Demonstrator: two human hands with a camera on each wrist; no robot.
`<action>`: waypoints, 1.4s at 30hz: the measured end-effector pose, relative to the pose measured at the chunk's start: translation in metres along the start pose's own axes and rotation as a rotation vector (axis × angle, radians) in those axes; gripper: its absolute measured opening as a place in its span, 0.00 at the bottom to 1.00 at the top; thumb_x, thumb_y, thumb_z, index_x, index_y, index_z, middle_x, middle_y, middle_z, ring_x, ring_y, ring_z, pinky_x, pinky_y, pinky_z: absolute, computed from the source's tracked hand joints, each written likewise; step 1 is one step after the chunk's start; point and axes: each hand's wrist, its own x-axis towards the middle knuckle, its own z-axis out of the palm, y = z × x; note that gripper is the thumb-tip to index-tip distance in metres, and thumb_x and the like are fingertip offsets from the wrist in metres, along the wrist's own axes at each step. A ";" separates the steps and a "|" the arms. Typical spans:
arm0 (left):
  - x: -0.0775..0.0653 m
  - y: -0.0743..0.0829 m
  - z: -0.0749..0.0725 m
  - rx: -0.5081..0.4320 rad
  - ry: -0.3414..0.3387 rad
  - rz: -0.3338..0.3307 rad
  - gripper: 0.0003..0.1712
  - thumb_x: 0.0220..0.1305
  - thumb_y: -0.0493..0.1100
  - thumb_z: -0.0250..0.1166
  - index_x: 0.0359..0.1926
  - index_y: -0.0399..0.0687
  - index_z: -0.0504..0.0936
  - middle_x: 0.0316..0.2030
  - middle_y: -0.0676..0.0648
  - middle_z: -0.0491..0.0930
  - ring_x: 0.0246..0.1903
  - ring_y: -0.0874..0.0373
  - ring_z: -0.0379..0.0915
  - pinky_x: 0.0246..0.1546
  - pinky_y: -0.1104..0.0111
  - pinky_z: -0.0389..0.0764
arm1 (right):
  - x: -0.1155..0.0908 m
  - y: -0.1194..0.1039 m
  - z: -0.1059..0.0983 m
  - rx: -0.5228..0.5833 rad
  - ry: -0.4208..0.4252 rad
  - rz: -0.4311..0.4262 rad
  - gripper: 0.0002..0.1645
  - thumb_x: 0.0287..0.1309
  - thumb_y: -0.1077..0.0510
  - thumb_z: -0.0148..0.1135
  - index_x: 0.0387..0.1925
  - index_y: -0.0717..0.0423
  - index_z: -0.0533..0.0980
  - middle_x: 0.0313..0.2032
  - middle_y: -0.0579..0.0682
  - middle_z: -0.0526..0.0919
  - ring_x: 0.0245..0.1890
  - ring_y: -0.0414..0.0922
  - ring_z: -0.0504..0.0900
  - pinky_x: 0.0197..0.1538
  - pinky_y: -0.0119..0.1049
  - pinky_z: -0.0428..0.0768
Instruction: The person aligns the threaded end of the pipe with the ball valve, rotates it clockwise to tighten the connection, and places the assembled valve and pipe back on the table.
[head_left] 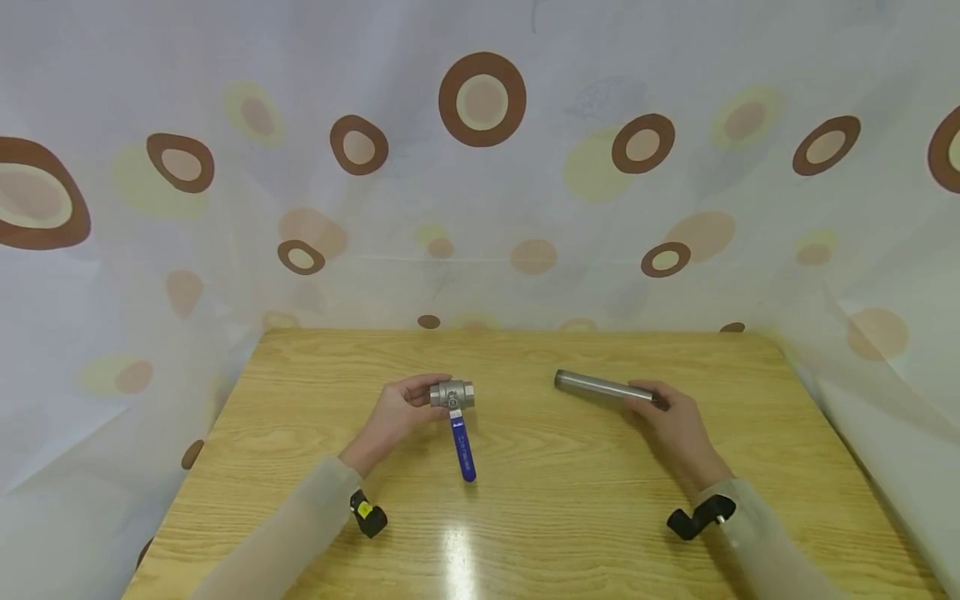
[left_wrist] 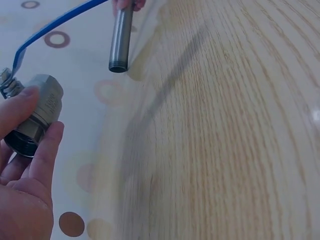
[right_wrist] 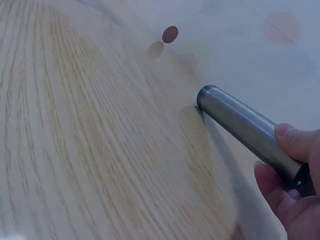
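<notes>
My left hand (head_left: 405, 412) grips a steel ball valve (head_left: 452, 394) by its body, thumb on one side and fingers on the other. The valve's blue lever handle (head_left: 463, 450) points toward me in the head view. In the left wrist view an open end of the valve body (left_wrist: 42, 107) faces down past the fingers. To the right, my right hand (head_left: 671, 417) pinches a straight steel pipe (head_left: 600, 385) near its right end. Threads show on the pipe's free end (right_wrist: 207, 95), which points left toward the valve. Valve and pipe are apart.
Both hands are over a wood-grain table (head_left: 525, 517). A pale curtain (head_left: 480, 208) with brown and yellow circles hangs behind the table and along its sides. Each wrist wears a small black camera mount (head_left: 369, 514).
</notes>
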 end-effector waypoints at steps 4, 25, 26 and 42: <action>0.001 0.003 -0.001 0.003 0.002 0.001 0.35 0.60 0.31 0.73 0.69 0.39 0.76 0.67 0.40 0.78 0.66 0.44 0.75 0.65 0.60 0.78 | 0.000 0.000 0.001 0.025 0.027 -0.035 0.29 0.72 0.49 0.65 0.65 0.64 0.76 0.54 0.67 0.82 0.41 0.38 0.85 0.41 0.28 0.86; 0.001 0.010 0.003 -0.034 0.006 0.015 0.35 0.61 0.30 0.72 0.69 0.36 0.75 0.66 0.38 0.78 0.66 0.42 0.75 0.64 0.60 0.79 | -0.013 -0.010 0.005 0.307 0.039 -0.156 0.26 0.70 0.59 0.66 0.63 0.71 0.75 0.42 0.39 0.86 0.41 0.40 0.88 0.49 0.32 0.87; 0.001 0.011 0.003 -0.035 0.005 0.016 0.34 0.61 0.30 0.72 0.69 0.36 0.75 0.66 0.38 0.78 0.66 0.42 0.75 0.64 0.61 0.79 | -0.014 -0.010 0.005 0.314 0.038 -0.166 0.26 0.70 0.59 0.66 0.63 0.71 0.75 0.42 0.39 0.86 0.40 0.39 0.88 0.49 0.31 0.87; 0.003 0.019 0.007 -0.034 -0.032 0.034 0.34 0.62 0.32 0.72 0.69 0.38 0.75 0.67 0.38 0.77 0.66 0.42 0.74 0.65 0.60 0.78 | -0.020 -0.025 0.001 0.342 0.026 -0.193 0.26 0.72 0.58 0.64 0.64 0.71 0.74 0.48 0.40 0.84 0.41 0.39 0.87 0.51 0.27 0.85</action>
